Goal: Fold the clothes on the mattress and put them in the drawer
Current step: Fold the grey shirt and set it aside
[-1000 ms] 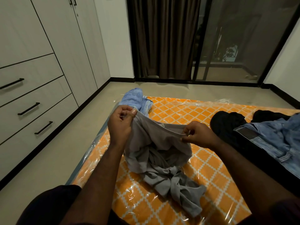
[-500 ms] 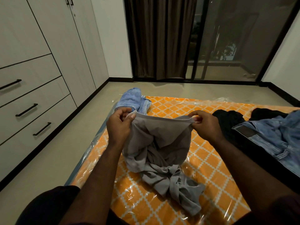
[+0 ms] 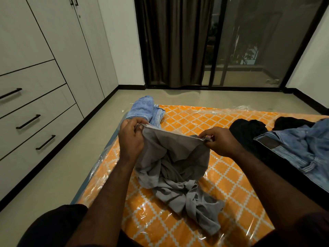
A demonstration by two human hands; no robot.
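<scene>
A crumpled grey garment (image 3: 178,168) hangs over the orange patterned mattress (image 3: 222,184), which is wrapped in clear plastic. My left hand (image 3: 130,138) pinches one end of its upper hem and my right hand (image 3: 219,139) pinches the other end, so the hem is stretched between them. The lower part of the garment lies bunched on the mattress. The three closed drawers (image 3: 35,111) with black handles sit in the white wardrobe at the left.
Folded blue jeans (image 3: 144,109) lie at the mattress's far left corner. Black clothes (image 3: 249,132) and loose blue denim (image 3: 302,148) are piled at the right. Bare floor runs between the mattress and the wardrobe. A dark curtain (image 3: 174,41) and glass door stand behind.
My right hand has slid outward along the hem, away from my left hand, and the hem is now pulled wider. The camera has tilted slightly.
</scene>
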